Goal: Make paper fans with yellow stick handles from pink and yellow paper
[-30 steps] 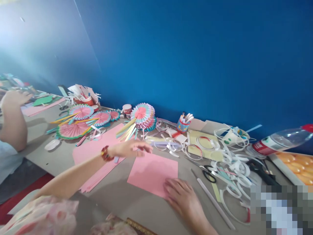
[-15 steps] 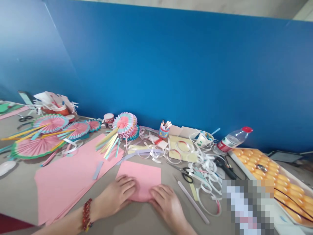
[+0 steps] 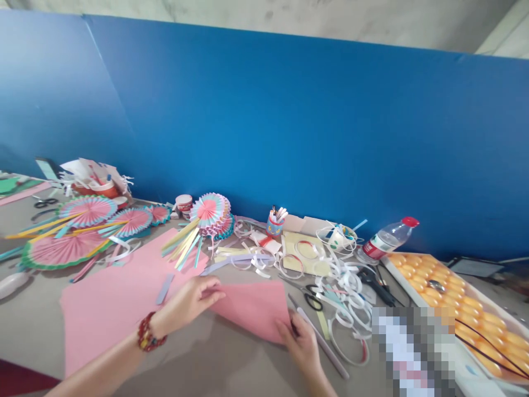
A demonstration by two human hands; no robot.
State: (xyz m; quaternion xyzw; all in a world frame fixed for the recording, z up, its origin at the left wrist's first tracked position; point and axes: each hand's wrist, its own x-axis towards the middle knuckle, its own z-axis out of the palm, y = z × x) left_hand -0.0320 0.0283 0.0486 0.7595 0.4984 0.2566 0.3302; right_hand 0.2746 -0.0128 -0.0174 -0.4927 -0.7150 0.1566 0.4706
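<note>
A folded sheet of pink paper is raised and tilted above the grey table, held at both ends. My left hand, with a red bead bracelet on its wrist, pinches its upper left corner between thumb and fingers. Around the lower right edge my right hand is closed, the thumb on the near face. Larger pink sheets lie flat to the left, with a small lilac strip on them. Just beyond my right hand are a lilac stick-like tool and black-handled scissors.
Pleated paper fans lie at the left, and another fan stands further back. Curled white paper strips, a glue gun, a bottle and an orange egg-patterned tray are at the right. A blue partition rises behind.
The pink paper was flat on the table under both hands. Now it is lifted and tilted, with my left hand higher and my right hand gripping the right edge.
</note>
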